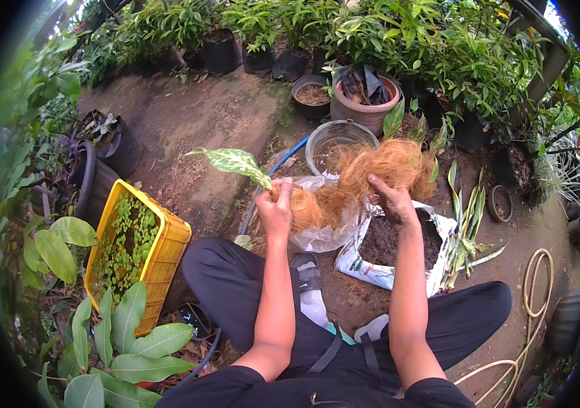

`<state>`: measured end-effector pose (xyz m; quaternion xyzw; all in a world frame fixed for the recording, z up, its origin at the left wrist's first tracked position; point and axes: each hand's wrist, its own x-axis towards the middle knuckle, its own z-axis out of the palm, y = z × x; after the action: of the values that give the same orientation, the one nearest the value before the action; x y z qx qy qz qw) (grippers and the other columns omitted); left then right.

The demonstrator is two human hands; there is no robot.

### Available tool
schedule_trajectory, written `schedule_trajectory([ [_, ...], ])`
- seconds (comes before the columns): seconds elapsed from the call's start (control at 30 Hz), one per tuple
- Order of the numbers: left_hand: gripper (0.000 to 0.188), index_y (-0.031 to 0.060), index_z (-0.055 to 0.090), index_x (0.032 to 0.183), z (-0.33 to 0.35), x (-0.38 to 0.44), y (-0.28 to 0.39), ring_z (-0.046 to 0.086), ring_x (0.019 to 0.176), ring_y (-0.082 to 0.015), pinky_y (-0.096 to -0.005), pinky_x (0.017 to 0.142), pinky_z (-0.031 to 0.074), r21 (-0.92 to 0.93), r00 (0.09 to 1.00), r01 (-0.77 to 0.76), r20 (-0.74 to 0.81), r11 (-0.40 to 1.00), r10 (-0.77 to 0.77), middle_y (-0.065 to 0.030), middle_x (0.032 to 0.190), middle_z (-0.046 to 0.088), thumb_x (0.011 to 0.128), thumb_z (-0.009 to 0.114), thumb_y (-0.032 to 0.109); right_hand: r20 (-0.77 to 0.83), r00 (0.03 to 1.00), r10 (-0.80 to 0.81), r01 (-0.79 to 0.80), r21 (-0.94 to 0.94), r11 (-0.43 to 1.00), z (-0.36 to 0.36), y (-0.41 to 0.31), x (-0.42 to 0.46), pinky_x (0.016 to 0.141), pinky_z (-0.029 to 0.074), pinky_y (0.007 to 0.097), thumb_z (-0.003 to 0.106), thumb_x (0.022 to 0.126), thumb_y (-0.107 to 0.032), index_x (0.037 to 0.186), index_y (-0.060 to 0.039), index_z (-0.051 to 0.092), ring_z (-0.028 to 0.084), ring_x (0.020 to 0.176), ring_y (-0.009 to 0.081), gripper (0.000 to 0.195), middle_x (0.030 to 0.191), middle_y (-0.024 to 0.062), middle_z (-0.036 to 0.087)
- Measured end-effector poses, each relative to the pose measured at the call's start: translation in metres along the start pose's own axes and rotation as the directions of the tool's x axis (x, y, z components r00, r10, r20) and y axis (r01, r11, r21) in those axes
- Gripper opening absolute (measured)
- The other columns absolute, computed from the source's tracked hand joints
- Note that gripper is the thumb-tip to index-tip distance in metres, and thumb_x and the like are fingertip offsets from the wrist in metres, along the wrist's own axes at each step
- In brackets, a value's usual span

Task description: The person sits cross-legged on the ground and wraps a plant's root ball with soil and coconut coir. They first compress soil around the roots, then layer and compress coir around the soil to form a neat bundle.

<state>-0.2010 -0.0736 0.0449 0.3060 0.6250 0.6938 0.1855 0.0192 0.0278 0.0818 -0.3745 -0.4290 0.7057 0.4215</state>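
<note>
My left hand (pixel 276 206) grips the base of a plant cutting with one variegated green-and-white leaf (pixel 234 163), which points up and left. Tan coir fiber (pixel 306 209) is bunched against that hand. My right hand (pixel 394 199), its fingers soiled, holds a larger loose clump of coir fiber (pixel 397 163); strands join the two bunches. Beneath the fiber lies a clear plastic bag (pixel 320 237). Dark soil (pixel 382 239) fills an opened white sack (pixel 366 269) under my right forearm. The cutting's lower end is hidden by my left fingers and the fiber.
A grey basin (pixel 315 148) and a terracotta-colored pot (pixel 366 115) stand ahead. Left is a yellow crate (pixel 175 239) with floating plants. Cut snake plant leaves (pixel 466 224) lie right of the sack. A blue hose (pixel 287 155) and a beige hose (pixel 532 301) cross the ground.
</note>
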Motion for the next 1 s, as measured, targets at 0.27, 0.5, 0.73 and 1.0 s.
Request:
schedule_trajectory([
  [0.27,0.033,-0.0009,0.073,0.098,0.017,-0.012,0.002,0.063,0.089,-0.0135,-0.0298,0.081,0.048,-0.061,0.904,0.231,0.382,0.971,-0.191,-0.0076,0.093,0.072,0.088,0.071,0.030,0.088,0.996,0.001,-0.017,0.181,0.983,-0.011,-0.001,-0.012,0.090,0.049,0.0382,0.073,0.085,-0.013,0.134,-0.0078,0.044,0.057,0.111,0.0211,0.057,0.124,0.0079,0.056],
  [0.5,0.039,-0.0036,0.068,0.096,0.023,-0.023,0.020,0.063,0.086,-0.0155,-0.0312,0.081,0.048,0.114,0.840,0.166,0.504,0.980,-0.201,-0.0103,0.092,0.070,0.079,0.080,0.030,0.239,0.965,0.110,-0.041,-0.276,0.960,-0.007,0.004,-0.012,0.083,0.049,0.0313,0.069,0.090,-0.032,0.124,-0.0043,0.055,0.059,0.097,0.0159,0.047,0.110,0.0057,0.063],
  [0.73,0.034,-0.0017,0.067,0.091,0.025,-0.020,0.001,0.062,0.080,-0.0170,-0.0313,0.078,0.048,0.099,0.948,0.095,0.294,0.991,-0.120,-0.0092,0.088,0.069,0.077,0.080,0.026,0.085,0.994,0.064,-0.016,-0.476,0.880,-0.035,-0.009,-0.002,0.086,0.044,0.0299,0.057,0.094,-0.051,0.121,-0.0006,0.057,0.058,0.094,0.0151,0.057,0.100,0.0057,0.064],
  [1.0,0.032,-0.0025,0.065,0.090,0.027,-0.019,0.008,0.060,0.083,-0.0173,-0.0315,0.082,0.046,0.215,0.966,0.085,0.222,0.973,-0.133,-0.0085,0.090,0.067,0.077,0.080,0.023,0.029,0.966,-0.258,0.227,0.388,0.893,-0.071,-0.013,-0.007,0.094,0.051,0.0379,0.056,0.091,-0.013,0.122,0.0022,0.055,0.061,0.107,0.0244,0.035,0.118,0.0126,0.062],
])
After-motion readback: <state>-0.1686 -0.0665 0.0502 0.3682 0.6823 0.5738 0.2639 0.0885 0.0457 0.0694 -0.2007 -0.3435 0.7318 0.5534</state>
